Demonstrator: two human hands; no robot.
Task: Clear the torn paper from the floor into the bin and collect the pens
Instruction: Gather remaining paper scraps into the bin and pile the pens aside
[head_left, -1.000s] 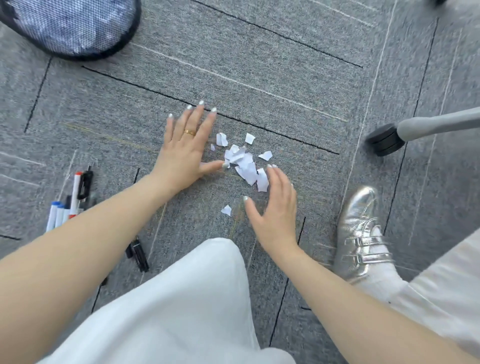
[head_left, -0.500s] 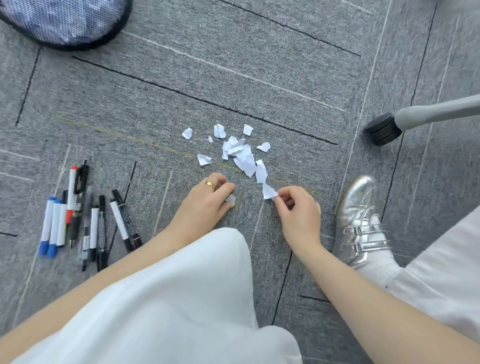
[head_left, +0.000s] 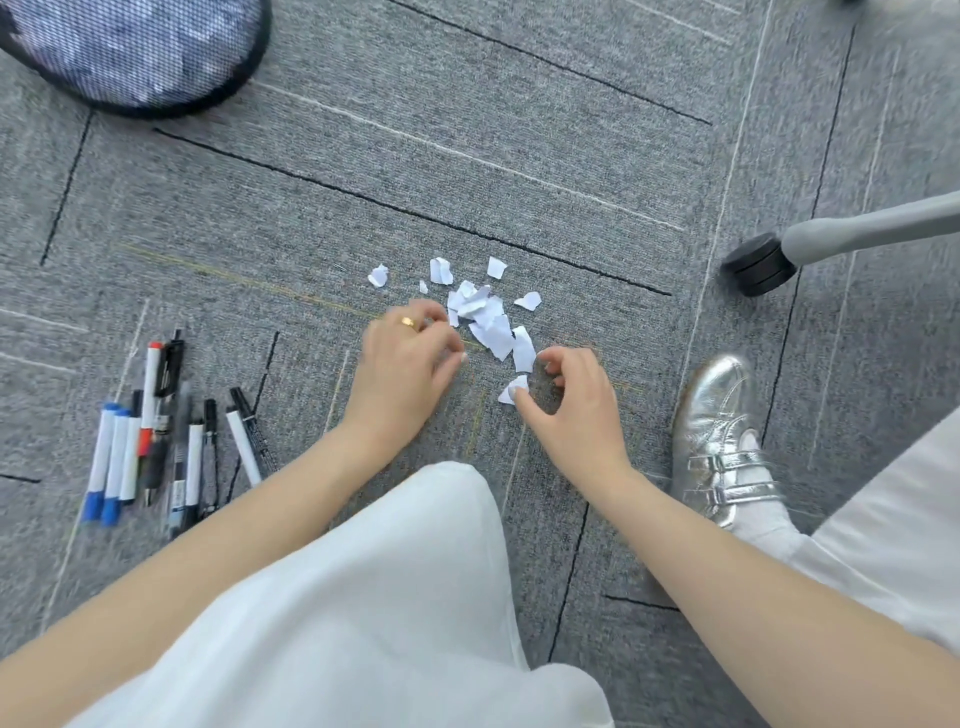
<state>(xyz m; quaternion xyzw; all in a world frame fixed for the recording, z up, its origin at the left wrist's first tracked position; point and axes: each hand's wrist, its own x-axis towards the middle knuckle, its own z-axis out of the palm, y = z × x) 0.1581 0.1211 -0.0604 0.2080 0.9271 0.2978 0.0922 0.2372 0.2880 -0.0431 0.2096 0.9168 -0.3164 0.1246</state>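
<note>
Head view looks down on a grey carpet floor (head_left: 519, 171) where a person crouches over a small heap of torn paper (head_left: 488, 322). A few loose scraps lie just beyond the heap, near its far edge. The left hand (head_left: 405, 369) sits at the heap's left side, fingers curled in towards the paper as if raking bits together; whether it has any scrap pinched I cannot tell, since the fingertips are blurred and partly hidden. The right hand (head_left: 571, 405) comes in from the other side with fingers loosely curled and parted, and its thumb touches a single scrap (head_left: 511, 389) lying apart from the heap; it looks poised to pinch, not yet closed. Working from both sides probably keeps the pieces bunched for one lift. The mesh bin (head_left: 130, 52) stands well apart at the top left, so the paper must be carried there. The pens (head_left: 156, 441) lie side by side on the carpet to the left, untouched, likely left for later.
</note>
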